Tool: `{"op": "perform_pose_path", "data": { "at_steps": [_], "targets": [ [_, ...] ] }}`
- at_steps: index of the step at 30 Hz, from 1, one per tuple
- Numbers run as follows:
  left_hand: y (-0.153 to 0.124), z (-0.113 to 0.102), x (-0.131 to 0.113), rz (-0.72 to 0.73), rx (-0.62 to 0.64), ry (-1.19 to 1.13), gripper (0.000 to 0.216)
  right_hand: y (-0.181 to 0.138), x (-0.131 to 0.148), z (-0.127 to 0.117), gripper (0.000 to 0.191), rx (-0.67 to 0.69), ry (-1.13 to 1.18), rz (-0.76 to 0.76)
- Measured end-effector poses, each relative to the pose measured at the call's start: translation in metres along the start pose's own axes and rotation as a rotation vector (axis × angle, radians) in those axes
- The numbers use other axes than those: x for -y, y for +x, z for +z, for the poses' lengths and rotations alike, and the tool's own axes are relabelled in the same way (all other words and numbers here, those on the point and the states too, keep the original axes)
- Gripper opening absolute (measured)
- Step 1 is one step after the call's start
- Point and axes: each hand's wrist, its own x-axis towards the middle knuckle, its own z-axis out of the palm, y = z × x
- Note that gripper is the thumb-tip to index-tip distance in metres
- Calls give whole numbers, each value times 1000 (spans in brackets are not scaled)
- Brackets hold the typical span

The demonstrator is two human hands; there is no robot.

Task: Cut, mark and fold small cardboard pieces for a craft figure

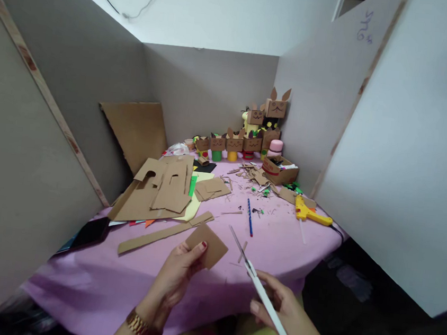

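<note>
A small square of brown cardboard (212, 245) is pinched between the thumb and fingers of my left hand (186, 262), above the near part of the table. My right hand (275, 301) grips a pair of scissors (261, 288) with long white handles. Their thin metal blades point up and to the left, apart from the cardboard square. Behind the left hand a long cardboard strip (156, 239) lies on the pink tablecloth (210, 296). Past the blade tips is a blue pencil (250, 218).
Cardboard sheets (171, 188) and a dark phone (90, 236) lie left. A yellow glue gun (310, 214) rests near the right edge. Cardboard scraps (257, 175), an open box (281, 171), a pink-lidded jar (276, 146) and several cardboard animal figures (234, 143) stand farther back. Partition walls enclose the table.
</note>
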Motion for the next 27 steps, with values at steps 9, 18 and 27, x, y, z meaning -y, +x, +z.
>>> {"op": "perform_pose_path", "data": {
  "at_steps": [9, 18, 27],
  "targets": [
    [-26, 12, -15, -115, 177, -270, 31, -19, 7, -30, 49, 29, -147, -95],
    [-44, 29, -25, -216, 576, 44, 22, -11, 45, -6, 52, -66, 119, -180],
    [-52, 34, -21, -239, 649, 132, 18, -13, 45, 8, 50, -109, 8, -201]
  ]
}}
